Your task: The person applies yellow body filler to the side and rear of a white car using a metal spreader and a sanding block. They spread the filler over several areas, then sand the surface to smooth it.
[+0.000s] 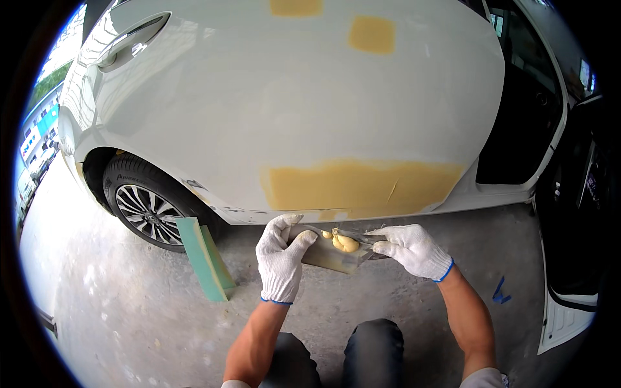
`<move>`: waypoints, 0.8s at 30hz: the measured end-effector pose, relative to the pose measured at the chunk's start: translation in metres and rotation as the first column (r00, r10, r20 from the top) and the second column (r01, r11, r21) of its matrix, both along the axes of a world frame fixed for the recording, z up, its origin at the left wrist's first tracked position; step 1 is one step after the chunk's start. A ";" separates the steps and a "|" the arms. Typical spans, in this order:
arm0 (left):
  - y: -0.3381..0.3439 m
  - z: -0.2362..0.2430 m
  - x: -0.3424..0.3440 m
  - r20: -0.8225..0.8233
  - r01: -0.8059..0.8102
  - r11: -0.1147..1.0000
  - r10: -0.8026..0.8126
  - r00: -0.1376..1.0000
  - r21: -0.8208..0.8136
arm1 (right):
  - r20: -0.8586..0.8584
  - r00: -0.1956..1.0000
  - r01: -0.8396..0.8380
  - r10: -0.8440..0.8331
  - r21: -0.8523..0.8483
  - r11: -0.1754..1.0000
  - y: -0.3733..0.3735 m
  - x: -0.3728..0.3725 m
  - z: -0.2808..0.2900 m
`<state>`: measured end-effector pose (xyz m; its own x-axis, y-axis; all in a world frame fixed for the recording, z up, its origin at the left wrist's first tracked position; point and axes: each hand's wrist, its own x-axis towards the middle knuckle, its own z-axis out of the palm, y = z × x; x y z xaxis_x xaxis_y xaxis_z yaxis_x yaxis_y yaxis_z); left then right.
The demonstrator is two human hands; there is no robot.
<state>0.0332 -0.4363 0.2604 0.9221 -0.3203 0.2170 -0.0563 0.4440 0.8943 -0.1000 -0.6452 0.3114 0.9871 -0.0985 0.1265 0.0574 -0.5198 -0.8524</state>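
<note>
Both my hands wear white knit gloves with blue cuffs. My left hand point(279, 262) is closed on the left end of a flat putty board point(323, 260), thumb on top. A soft yellow lump of putty point(345, 244) sits toward its right side, with a smaller dab beside it. My right hand point(417, 251) pinches a thin greyish scraper point(363, 238), whose blade reaches to the putty. Just beyond my hands, a wide yellow putty patch point(349, 187) covers the lower part of a white car door point(291, 110).
Two smaller yellow patches point(372, 35) mark the upper door. A wheel point(145, 202) stands at left, with green sanding boards point(204, 258) leaning near it. Blue tape scraps point(501, 291) lie on the concrete floor point(142, 317). At right, an open front door point(572, 317) juts out.
</note>
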 end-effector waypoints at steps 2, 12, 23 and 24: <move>0.000 0.001 0.001 -0.023 -0.003 1.000 0.002 1.000 -0.024 | 0.036 0.999 -0.014 0.014 0.009 1.000 -0.006 0.002 -0.005; 0.005 -0.003 0.030 -0.197 -0.099 0.936 0.033 0.980 -0.337 | 0.252 0.903 0.265 -0.347 0.309 0.913 -0.031 -0.004 -0.040; -0.021 -0.023 0.008 -0.350 -0.015 0.927 -0.127 0.928 -0.375 | 0.377 0.819 -0.151 0.433 0.869 -0.471 0.053 -0.002 -0.099; -0.022 -0.024 0.006 -0.355 -0.027 0.927 -0.116 0.928 -0.374 | 0.396 0.798 -0.149 0.454 0.860 -0.489 0.058 -0.001 -0.101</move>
<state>0.0397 -0.4583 0.2366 0.9450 -0.3265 -0.0214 0.2687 0.7371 0.6201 -0.1013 -0.5868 0.2109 0.8763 0.4018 0.2659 -0.3743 0.9152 -0.1495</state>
